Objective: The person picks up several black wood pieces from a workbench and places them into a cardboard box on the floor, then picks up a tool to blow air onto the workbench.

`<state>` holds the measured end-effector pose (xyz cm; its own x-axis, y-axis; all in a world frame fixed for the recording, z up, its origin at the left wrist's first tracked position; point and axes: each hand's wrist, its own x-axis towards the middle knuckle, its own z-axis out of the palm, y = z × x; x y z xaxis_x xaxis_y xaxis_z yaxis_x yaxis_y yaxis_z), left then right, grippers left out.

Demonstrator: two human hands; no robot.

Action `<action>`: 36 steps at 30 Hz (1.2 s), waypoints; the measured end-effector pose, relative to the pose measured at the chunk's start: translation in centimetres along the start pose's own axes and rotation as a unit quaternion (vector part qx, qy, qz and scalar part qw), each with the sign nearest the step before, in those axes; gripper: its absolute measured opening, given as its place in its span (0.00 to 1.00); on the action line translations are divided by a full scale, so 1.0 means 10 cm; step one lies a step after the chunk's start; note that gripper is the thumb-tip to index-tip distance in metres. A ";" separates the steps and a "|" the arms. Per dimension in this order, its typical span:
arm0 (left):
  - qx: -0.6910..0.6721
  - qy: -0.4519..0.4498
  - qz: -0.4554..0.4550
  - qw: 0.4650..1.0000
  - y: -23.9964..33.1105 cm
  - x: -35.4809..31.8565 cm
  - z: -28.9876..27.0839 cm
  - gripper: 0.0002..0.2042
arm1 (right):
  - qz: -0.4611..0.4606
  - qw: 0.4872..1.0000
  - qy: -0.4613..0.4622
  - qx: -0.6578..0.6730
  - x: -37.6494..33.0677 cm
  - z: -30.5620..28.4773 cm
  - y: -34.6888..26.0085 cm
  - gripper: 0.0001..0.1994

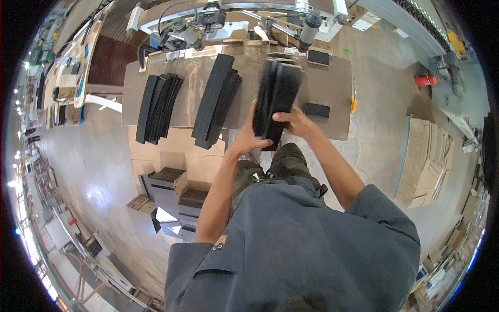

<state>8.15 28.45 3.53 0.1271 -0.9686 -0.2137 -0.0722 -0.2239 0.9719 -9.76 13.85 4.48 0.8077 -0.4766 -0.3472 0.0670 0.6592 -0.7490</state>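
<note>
Between my two hands is a stack of long black strips (278, 88), held upright-ish at the near edge of the brown worktable (335, 83); its far end is smeared by motion. My left hand (247, 136) grips its left side and near end, thumb across the bottom. My right hand (296, 122) clasps it from the right, thumb lying over the top face. To the left on the table lie two more bundles of black strips, a middle bundle (215, 104) and a far-left bundle (158, 109), their pieces slightly fanned.
Two small black blocks lie on the table's right side, one far (318, 57) and one near (317, 110). Machine heads (309, 31) hang along the back edge. Stacked dark panels (179, 200) stand on the floor at left; flattened cardboard (423, 158) lies at right.
</note>
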 end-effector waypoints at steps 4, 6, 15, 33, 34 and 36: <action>-0.018 -0.027 0.051 0.998 -0.01 0.44 0.09 0.73 | -0.067 0.987 -0.021 -0.143 0.05 -0.14 -0.33 0.39; 0.116 0.005 0.046 0.992 -0.02 0.52 0.10 0.73 | -0.093 0.944 0.002 -0.317 0.06 -0.25 -0.31 0.52; 0.376 0.272 0.112 0.879 0.92 -0.22 -0.56 0.25 | -0.067 0.984 0.019 -0.165 0.00 -0.51 0.02 0.61; -0.038 0.002 0.057 0.998 0.36 0.14 0.10 0.82 | -0.146 0.918 -0.082 -0.360 0.16 -0.67 0.42 0.70; -0.100 -0.013 0.046 0.994 0.32 0.26 0.25 0.83 | -0.165 0.904 -0.087 -0.384 0.20 -0.65 0.42 0.71; -0.153 -0.013 0.033 0.988 0.29 0.32 0.38 0.83 | -0.201 0.899 -0.080 -0.381 0.17 -0.59 0.43 0.72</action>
<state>4.59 24.28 5.34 0.1073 -0.9832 -0.1477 0.2243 -0.1208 0.9670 -11.55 12.39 -2.69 0.8859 -0.4572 0.0786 0.0015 -0.1666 -0.9860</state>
